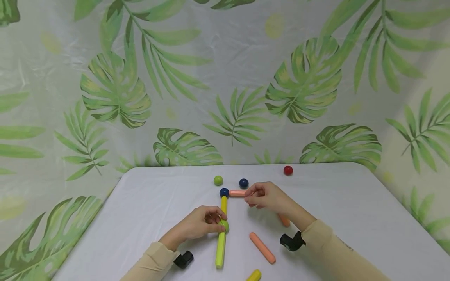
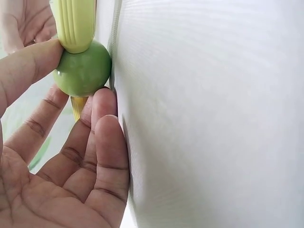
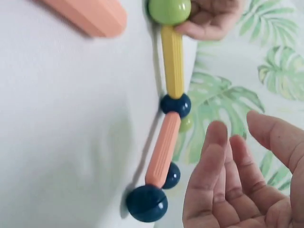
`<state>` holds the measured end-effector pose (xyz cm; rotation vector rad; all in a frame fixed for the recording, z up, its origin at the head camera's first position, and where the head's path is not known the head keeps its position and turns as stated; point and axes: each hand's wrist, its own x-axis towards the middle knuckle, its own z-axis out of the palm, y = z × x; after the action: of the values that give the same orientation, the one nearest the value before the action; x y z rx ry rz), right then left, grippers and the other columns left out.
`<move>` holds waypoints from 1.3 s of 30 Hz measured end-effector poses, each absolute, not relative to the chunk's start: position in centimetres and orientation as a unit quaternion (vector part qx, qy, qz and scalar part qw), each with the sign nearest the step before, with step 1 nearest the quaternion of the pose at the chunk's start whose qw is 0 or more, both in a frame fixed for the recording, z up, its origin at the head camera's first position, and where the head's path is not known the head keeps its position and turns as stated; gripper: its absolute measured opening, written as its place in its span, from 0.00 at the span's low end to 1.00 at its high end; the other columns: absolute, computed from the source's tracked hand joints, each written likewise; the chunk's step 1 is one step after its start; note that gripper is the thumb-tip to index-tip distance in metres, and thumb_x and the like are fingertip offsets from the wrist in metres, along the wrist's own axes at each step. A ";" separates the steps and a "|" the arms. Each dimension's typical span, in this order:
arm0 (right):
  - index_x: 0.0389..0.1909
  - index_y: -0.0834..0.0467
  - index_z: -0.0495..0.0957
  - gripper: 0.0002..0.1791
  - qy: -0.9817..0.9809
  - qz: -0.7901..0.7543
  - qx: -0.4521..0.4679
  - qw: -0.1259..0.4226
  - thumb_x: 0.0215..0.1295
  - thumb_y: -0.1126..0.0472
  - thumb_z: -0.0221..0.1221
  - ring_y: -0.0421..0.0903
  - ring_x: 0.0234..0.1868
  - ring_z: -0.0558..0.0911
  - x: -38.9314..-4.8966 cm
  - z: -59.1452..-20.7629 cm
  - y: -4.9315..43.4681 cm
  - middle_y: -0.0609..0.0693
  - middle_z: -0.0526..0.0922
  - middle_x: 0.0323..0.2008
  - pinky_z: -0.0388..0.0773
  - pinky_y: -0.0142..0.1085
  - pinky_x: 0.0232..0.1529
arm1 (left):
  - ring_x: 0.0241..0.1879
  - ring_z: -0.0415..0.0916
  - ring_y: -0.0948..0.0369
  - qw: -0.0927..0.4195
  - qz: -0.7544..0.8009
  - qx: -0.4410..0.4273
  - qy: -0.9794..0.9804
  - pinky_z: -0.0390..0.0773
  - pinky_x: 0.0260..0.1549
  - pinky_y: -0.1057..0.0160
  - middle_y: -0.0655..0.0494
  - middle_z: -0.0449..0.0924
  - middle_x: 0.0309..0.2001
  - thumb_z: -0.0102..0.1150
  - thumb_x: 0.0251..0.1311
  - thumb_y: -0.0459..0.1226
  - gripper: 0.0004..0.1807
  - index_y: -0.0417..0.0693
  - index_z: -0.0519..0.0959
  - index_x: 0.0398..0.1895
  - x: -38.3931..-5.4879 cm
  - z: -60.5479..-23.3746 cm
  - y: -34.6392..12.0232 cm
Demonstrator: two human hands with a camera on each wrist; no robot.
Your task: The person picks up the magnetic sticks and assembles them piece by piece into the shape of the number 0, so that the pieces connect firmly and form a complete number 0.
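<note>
My left hand [image 1: 200, 223] pinches a green ball [image 2: 85, 69] between thumb and fingers. A yellow-green rod [image 1: 220, 250] runs from that ball towards me, and a yellow rod [image 3: 172, 64] joins its far side. At the yellow rod's other end sits a dark blue ball [image 1: 224, 192]. From there a pink rod [image 3: 163, 148] extends rightward to another dark blue ball [image 3: 147, 203], which the head view hides behind my right hand [image 1: 270, 200]. That hand hovers beside the rod's end, fingers loosely bent and holding nothing; the right wrist view shows a gap between them.
Behind the joined pieces lie a loose green ball [image 1: 218, 180], a dark blue ball [image 1: 243, 183] and a red ball [image 1: 288, 170]. A loose pink rod [image 1: 262, 248], an orange rod [image 1: 284, 220] and a yellow rod [image 1: 254, 275] are nearer me on the white table [image 1: 147, 203].
</note>
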<state>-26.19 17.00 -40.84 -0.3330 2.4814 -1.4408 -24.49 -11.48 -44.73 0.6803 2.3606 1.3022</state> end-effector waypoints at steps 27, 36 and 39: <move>0.62 0.59 0.84 0.20 0.911 -0.395 -0.103 0.051 0.73 0.56 0.69 0.49 0.51 0.83 -33.9 -41.9 17.2 0.54 0.88 0.50 0.83 0.45 0.59 | 0.38 0.76 0.61 0.181 0.473 0.229 0.831 0.75 0.35 0.70 0.57 0.81 0.38 0.76 0.65 0.37 0.12 0.47 0.87 0.49 -24.2 -45.0 -11.3; 0.63 0.58 0.83 0.22 0.934 -0.330 -0.107 0.088 0.72 0.54 0.70 0.55 0.57 0.83 -35.0 -41.0 16.7 0.58 0.86 0.56 0.79 0.50 0.63 | 0.38 0.75 0.60 0.181 0.472 0.225 0.833 0.74 0.36 0.70 0.58 0.80 0.37 0.76 0.64 0.38 0.12 0.48 0.87 0.48 -24.2 -44.9 -11.1; 0.66 0.58 0.81 0.25 0.940 -0.303 -0.115 0.109 0.72 0.54 0.69 0.57 0.59 0.83 -35.2 -40.5 16.4 0.62 0.84 0.60 0.79 0.53 0.64 | 0.38 0.75 0.60 0.180 0.471 0.226 0.833 0.74 0.36 0.70 0.58 0.80 0.37 0.76 0.64 0.38 0.12 0.48 0.87 0.49 -24.1 -44.9 -11.1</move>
<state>-35.19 16.41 -40.47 -0.3369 2.7633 -0.8913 -24.14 -11.13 -44.94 0.6385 2.3541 1.3322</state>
